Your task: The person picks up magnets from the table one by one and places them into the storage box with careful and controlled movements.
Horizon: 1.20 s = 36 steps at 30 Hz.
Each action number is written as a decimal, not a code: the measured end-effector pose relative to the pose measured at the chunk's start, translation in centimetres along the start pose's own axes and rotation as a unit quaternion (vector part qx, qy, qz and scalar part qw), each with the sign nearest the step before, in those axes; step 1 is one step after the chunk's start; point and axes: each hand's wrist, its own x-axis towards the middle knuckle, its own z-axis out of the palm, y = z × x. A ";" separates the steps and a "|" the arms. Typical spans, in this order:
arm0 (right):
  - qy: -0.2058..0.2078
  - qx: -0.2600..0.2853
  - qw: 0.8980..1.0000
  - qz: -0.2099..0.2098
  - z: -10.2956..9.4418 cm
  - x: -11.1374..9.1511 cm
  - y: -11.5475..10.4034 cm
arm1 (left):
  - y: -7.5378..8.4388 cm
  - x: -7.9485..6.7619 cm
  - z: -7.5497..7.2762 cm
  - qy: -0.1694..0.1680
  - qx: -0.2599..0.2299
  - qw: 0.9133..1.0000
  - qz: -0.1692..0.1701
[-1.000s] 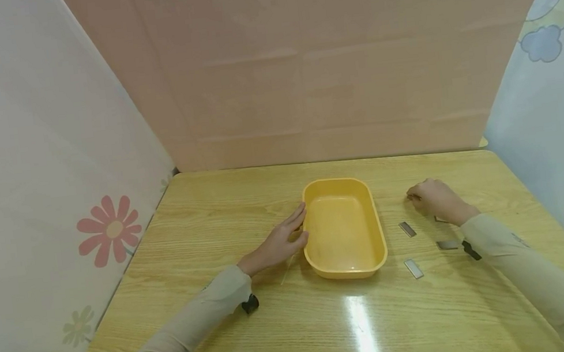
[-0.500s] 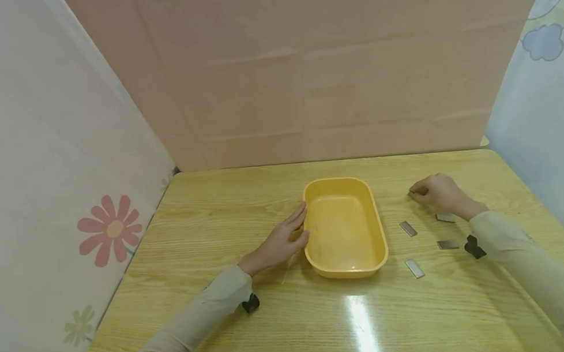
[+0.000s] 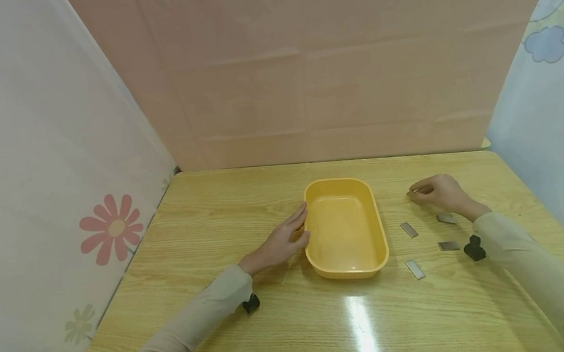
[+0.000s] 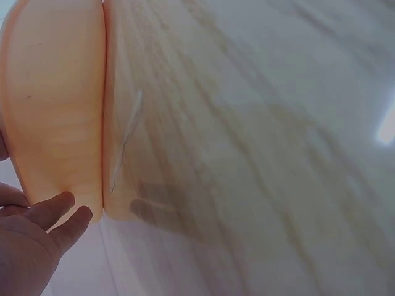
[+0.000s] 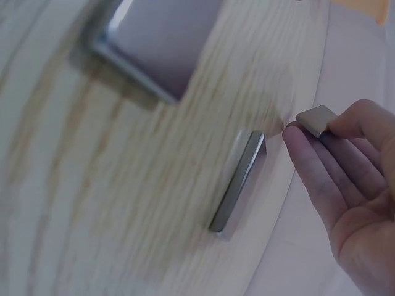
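Note:
My left hand (image 3: 277, 248) lies at the left wall of an orange-yellow plastic tray (image 3: 343, 233), its extended fingers touching the outside. In the left wrist view, those fingertips rest against the tray wall (image 4: 55, 129). To the right of the tray, my right hand (image 3: 443, 192) pinches a small flat rectangular metal block (image 5: 316, 120) between thumb and fingers, above the table. Several similar metal blocks lie around it: one (image 3: 409, 229) near the tray, one (image 3: 415, 269) closer to me, one (image 3: 448, 246) by the right wrist, and another (image 3: 446, 218) below the hand.
A wood-grain table (image 3: 212, 207) carries everything. Behind it rises a plain pinkish-brown backdrop (image 3: 322, 67). Patterned white sheets stand at the left (image 3: 48, 139) and right sides. A thin pale strip or mark (image 4: 126, 139) shows on the table beside the tray.
The right hand has shifted slightly to the right and away from me, uncovering more of the block below it. The pinched block's end now shows at the fingertips. The left hand stays at the tray.

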 end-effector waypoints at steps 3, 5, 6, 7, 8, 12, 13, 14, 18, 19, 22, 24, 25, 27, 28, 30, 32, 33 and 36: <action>0.003 0.015 1.000 -0.001 0.0 -0.1 0.4 | 0.1 0.0 0.0 -0.001 0.000 1.000 -0.002; -0.002 0.029 1.000 0.006 -0.2 -0.2 0.3 | 0.1 0.0 0.0 0.000 0.000 1.000 0.000; -0.005 0.036 0.999 0.013 -0.3 -0.2 0.2 | 0.0 0.1 0.0 0.000 0.000 1.000 0.001; -0.008 0.044 0.999 0.022 -0.4 -0.3 0.1 | 0.0 0.1 0.0 0.000 0.000 1.000 0.003; -0.011 0.051 0.998 0.029 -0.5 -0.3 -0.1 | 0.0 0.1 0.0 0.000 0.001 1.000 0.005; -0.022 0.083 0.994 0.063 -0.9 -0.5 -0.4 | 0.0 0.1 -0.1 -0.001 0.004 1.000 0.005; -0.025 0.098 0.992 0.072 -1.0 -0.5 -0.4 | 0.0 0.1 -0.1 -0.001 0.004 1.000 0.005; -0.029 0.114 0.990 0.081 -1.0 -0.6 -0.4 | 0.0 0.2 -0.1 -0.001 0.004 1.000 0.005; -0.038 0.193 0.973 0.121 -1.0 -0.7 0.1 | 0.0 0.2 -0.1 -0.001 0.005 1.000 0.007; -0.039 0.216 0.967 0.128 -1.0 -0.7 0.2 | 0.0 0.2 -0.1 -0.001 0.005 1.000 0.007; -0.033 0.255 0.957 0.133 -0.8 -0.7 0.4 | 0.0 0.2 -0.1 -0.002 0.005 1.000 0.006; -0.029 0.279 0.951 0.131 -0.8 -0.8 0.4 | 0.1 0.2 -0.1 -0.002 0.003 1.000 0.005; -0.028 0.288 0.949 0.130 -0.7 -0.8 0.3 | 0.1 0.2 -0.1 -0.002 0.001 1.000 0.006; -0.025 0.304 0.943 0.129 -0.7 -0.8 0.2 | 0.0 0.2 -0.1 -0.002 0.001 1.000 0.008; -0.024 0.312 0.941 0.131 -0.7 -0.8 0.2 | 0.0 0.2 -0.1 -0.002 0.002 1.000 0.010; -0.023 0.329 0.934 0.136 -0.7 -0.8 0.0 | -0.1 0.1 -0.1 -0.001 0.003 1.000 0.013; -0.020 0.345 0.928 0.140 -0.7 -0.7 -0.2 | -0.1 0.1 0.0 0.000 0.002 1.000 0.013; -0.020 0.353 0.924 0.142 -0.7 -0.7 -0.3 | -0.1 0.2 0.0 0.001 0.001 1.000 0.012; -0.017 0.377 0.915 0.145 -0.7 -0.5 -0.4 | -0.2 0.1 0.0 0.003 -0.004 1.000 0.009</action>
